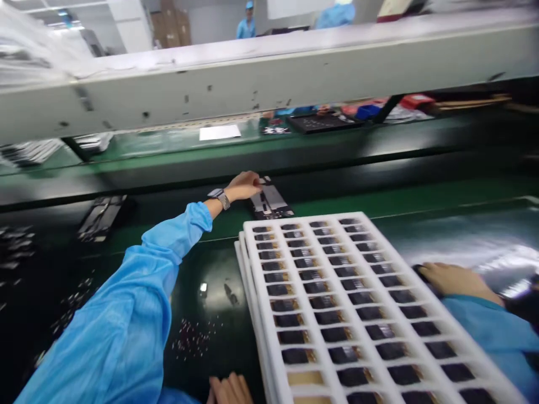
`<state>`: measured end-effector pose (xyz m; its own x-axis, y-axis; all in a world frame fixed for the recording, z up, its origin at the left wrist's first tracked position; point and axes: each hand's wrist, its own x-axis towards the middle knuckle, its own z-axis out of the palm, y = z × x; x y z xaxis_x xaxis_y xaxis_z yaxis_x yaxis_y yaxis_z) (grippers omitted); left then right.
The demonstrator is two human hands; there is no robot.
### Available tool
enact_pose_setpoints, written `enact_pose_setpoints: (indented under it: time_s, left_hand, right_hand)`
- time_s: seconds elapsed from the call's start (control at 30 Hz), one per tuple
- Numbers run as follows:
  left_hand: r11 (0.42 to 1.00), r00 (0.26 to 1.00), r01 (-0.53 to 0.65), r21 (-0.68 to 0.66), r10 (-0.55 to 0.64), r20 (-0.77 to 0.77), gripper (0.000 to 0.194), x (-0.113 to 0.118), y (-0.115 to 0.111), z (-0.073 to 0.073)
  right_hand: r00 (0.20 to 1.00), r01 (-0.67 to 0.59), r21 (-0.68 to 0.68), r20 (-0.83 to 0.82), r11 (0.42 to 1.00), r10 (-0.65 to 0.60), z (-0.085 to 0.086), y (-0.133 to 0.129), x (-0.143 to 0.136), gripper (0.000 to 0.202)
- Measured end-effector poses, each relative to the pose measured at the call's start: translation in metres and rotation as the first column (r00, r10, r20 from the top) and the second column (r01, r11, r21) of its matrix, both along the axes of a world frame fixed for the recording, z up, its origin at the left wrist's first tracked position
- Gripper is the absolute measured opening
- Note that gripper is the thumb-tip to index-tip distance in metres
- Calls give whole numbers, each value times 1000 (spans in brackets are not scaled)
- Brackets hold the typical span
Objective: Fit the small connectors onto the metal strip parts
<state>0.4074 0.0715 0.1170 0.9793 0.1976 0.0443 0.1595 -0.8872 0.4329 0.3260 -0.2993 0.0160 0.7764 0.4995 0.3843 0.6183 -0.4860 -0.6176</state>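
Observation:
My left hand, with a watch on its wrist, reaches forward to an opened flat electronic device with a silver panel and dark parts. Its fingers are pinched together at the device's upper left edge; whatever they grip is hidden. My right hand shows only in part at the bottom edge, fingers curled close together, and what it may hold is out of sight. Between the device and the lower right lies a stack of white foam trays, the top one filled with rows of small black parts with gold-brown ends.
A co-worker's hand rests beside the trays' right edge. Another opened device lies at left. Tiny screw-like bits are scattered on the dark green bench. A pale beam crosses above, with a black tray on the shelf behind.

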Motion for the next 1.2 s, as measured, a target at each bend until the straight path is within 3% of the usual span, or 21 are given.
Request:
enact_pose_setpoints:
  time_s: [0.1, 0.13, 0.2, 0.27, 0.33, 0.4, 0.47, 0.53, 0.6, 0.7, 0.8, 0.93, 1.07, 1.2]
  left_hand:
    - [988, 968, -129, -87, 145, 206, 21, -89, 12, 33]
    - [980, 948, -159, -118, 185, 259, 20, -126, 12, 41]
    - [966, 924, -203, -160, 244, 295, 19, -210, 5, 53]
    - [945, 912, -279, -171, 316, 262, 18, -300, -7, 54]
    - [897, 871, -421, -138, 442, 215, 16, -389, -22, 42]
    - [844, 826, -534, -48, 532, 186, 13, -463, -38, 16]
    - [831, 830, -554, 59, 545, 114, 18, -513, -54, -18]
    - [823, 831, -553, 130, 557, 7, 27, -537, -66, -50]
    - [794, 794, -567, 221, 598, -111, 28, -543, -73, -75]
    - [802, 793, -536, 263, 585, -169, 43, -540, -76, -101]
    - [816, 823, -531, 227, 561, -93, 67, -540, -79, -119]
    - [852, 864, -493, 175, 504, -19, 94, -549, -87, -133]
    - [865, 873, -486, 125, 488, 15, 83, -562, -92, -135]
    - [822, 828, -561, 95, 559, 45, 75, -578, -100, -134]
  right_hand:
    - [961, -271, 137, -15, 953, 275, -29, 42, -157, 29]
    - [942, -328, 161, -23, 931, 335, -38, 45, -195, 27]
    - [905, -407, 191, -44, 893, 422, -52, 38, -246, 18]
    - [900, -396, 231, -97, 889, 426, -62, 25, -266, 22]
    - [885, -365, 250, -206, 897, 418, -66, 18, -268, 22]
    - [861, -345, 273, -289, 898, 419, -64, 24, -265, 24]
    - [827, -387, 293, -310, 874, 470, -57, 43, -263, 27]
    - [777, -499, 274, -278, 822, 564, -49, 72, -261, 27]
    - [728, -616, 195, -230, 764, 646, -46, 109, -258, 27]
    - [727, -667, 71, -154, 742, 669, -54, 166, -251, 35]
    - [702, -711, -52, -111, 701, 703, -73, 208, -243, 45]
    - [656, -743, -215, -44, 634, 753, -94, 229, -239, 57]
    - [582, -771, -337, -26, 541, 813, -107, 233, -238, 61]
    - [548, -780, -376, -23, 501, 836, -114, 234, -229, 60]
